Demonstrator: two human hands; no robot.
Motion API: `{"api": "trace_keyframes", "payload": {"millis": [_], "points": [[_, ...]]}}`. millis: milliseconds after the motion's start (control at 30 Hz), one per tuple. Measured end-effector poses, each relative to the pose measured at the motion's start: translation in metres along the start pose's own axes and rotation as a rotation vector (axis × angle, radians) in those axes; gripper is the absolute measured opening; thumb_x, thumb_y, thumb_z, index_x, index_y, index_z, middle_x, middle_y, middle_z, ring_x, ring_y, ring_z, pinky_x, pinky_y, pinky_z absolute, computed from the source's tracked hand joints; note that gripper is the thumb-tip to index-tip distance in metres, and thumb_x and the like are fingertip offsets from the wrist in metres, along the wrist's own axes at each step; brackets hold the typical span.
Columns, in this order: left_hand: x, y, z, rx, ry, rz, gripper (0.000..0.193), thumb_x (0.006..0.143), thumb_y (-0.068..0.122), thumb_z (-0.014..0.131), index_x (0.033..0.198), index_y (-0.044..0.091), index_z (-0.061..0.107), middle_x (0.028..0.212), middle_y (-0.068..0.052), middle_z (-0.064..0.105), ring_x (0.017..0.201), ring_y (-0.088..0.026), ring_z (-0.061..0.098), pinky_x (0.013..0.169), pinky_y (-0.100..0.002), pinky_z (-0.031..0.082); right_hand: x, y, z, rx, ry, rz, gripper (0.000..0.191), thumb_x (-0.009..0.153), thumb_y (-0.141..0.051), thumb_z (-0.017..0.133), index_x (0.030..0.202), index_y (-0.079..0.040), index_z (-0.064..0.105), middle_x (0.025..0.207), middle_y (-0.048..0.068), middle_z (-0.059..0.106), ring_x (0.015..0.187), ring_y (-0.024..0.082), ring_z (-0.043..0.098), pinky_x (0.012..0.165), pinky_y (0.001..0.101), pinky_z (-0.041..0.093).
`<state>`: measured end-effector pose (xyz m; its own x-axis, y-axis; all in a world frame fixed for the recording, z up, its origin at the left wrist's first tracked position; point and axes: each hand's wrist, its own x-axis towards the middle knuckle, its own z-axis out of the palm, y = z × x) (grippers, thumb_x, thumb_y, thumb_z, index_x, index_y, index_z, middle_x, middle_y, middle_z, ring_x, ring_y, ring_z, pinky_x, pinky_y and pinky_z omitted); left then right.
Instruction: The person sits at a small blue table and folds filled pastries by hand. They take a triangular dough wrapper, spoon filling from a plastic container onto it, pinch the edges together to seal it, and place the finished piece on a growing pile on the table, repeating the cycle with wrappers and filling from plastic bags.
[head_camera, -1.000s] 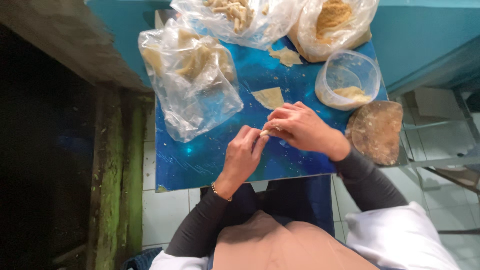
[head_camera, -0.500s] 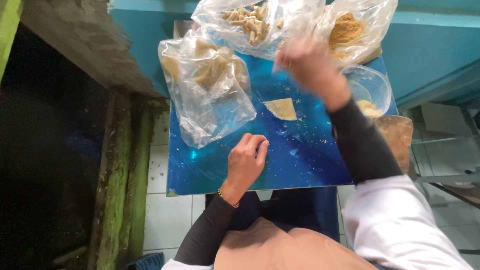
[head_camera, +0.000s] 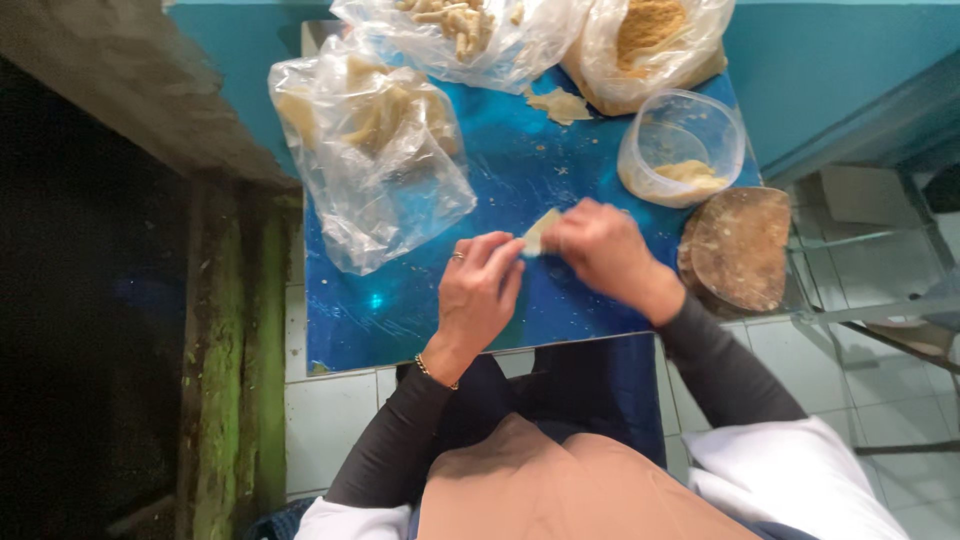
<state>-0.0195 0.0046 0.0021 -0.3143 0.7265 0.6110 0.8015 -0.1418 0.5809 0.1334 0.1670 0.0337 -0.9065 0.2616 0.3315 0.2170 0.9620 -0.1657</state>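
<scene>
Dough, a thin pale wrapper (head_camera: 541, 230), sits pinched between both hands just above the middle of the blue table (head_camera: 400, 310). The left hand (head_camera: 478, 290) grips its near-left edge with the fingertips, and the right hand (head_camera: 600, 248) closes on its right side. It looks light, soft and floppy, likely to tear if pulled hard, so the edges seem the best place to hold it.

Another wrapper (head_camera: 560, 104) lies farther back on the table. To the right stands a clear plastic tub (head_camera: 683, 148) with a little yellowish filling at its bottom, and beside it a round wooden board (head_camera: 738, 246). On the left lies a clear bag (head_camera: 365, 150) of pale folded pieces. At the far edge, a second bag (head_camera: 470, 35) holds small rolled pieces, and a third bag (head_camera: 655, 45) holds golden crumbs.
</scene>
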Motion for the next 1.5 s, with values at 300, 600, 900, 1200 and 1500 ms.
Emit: {"api": "trace_keyframes", "payload": {"millis": [300, 600, 900, 1200, 1500], "points": [[-0.008, 0.004, 0.013, 0.204, -0.225, 0.193, 0.023, 0.091, 0.019, 0.073, 0.113, 0.011, 0.069, 0.119, -0.002, 0.066, 0.112, -0.024, 0.060, 0.104, -0.047, 0.040, -0.054, 0.020, -0.058, -0.448, 0.196, 0.255, 0.031, 0.084, -0.027, 0.077, 0.111, -0.011, 0.079, 0.119, 0.009, 0.068, 0.105, 0.033, 0.058, 0.088, 0.0471, 0.041], [-0.008, 0.003, 0.014, 0.193, -0.206, 0.177, 0.023, 0.090, 0.017, 0.073, 0.112, 0.011, 0.069, 0.116, -0.001, 0.065, 0.111, -0.024, 0.060, 0.107, -0.050, 0.039, -0.053, 0.078, -0.074, -0.713, -0.012, 0.221, 0.012, 0.089, -0.018, 0.075, 0.097, -0.013, 0.068, 0.137, 0.000, 0.062, 0.128, 0.021, 0.054, 0.115, 0.0440, 0.035], [-0.007, 0.004, 0.016, 0.229, -0.127, 0.152, 0.015, 0.092, 0.014, 0.071, 0.106, 0.011, 0.070, 0.112, -0.001, 0.067, 0.107, -0.024, 0.062, 0.106, -0.050, 0.041, -0.031, 0.015, -0.024, 0.475, 0.043, 0.122, 0.065, 0.069, 0.008, 0.052, 0.131, -0.007, 0.065, 0.133, 0.012, 0.062, 0.131, 0.034, 0.055, 0.113, 0.0453, 0.041], [-0.007, 0.003, 0.015, 0.258, -0.096, 0.121, 0.011, 0.089, 0.014, 0.072, 0.100, 0.012, 0.071, 0.110, 0.001, 0.068, 0.103, -0.024, 0.062, 0.105, -0.054, 0.041, -0.031, 0.005, 0.027, -0.158, 0.104, 0.052, 0.056, 0.083, -0.001, 0.064, 0.135, -0.020, 0.070, 0.122, 0.004, 0.062, 0.112, 0.026, 0.059, 0.089, 0.0419, 0.043], [-0.008, 0.003, 0.014, 0.231, -0.083, 0.129, 0.013, 0.088, 0.014, 0.074, 0.101, 0.011, 0.071, 0.110, -0.001, 0.068, 0.104, -0.026, 0.062, 0.106, -0.055, 0.040, -0.034, 0.053, -0.030, -0.364, 0.183, 0.199, 0.036, 0.087, -0.028, 0.079, 0.117, -0.010, 0.075, 0.132, 0.009, 0.060, 0.121, 0.031, 0.052, 0.099, 0.0469, 0.036]]}}
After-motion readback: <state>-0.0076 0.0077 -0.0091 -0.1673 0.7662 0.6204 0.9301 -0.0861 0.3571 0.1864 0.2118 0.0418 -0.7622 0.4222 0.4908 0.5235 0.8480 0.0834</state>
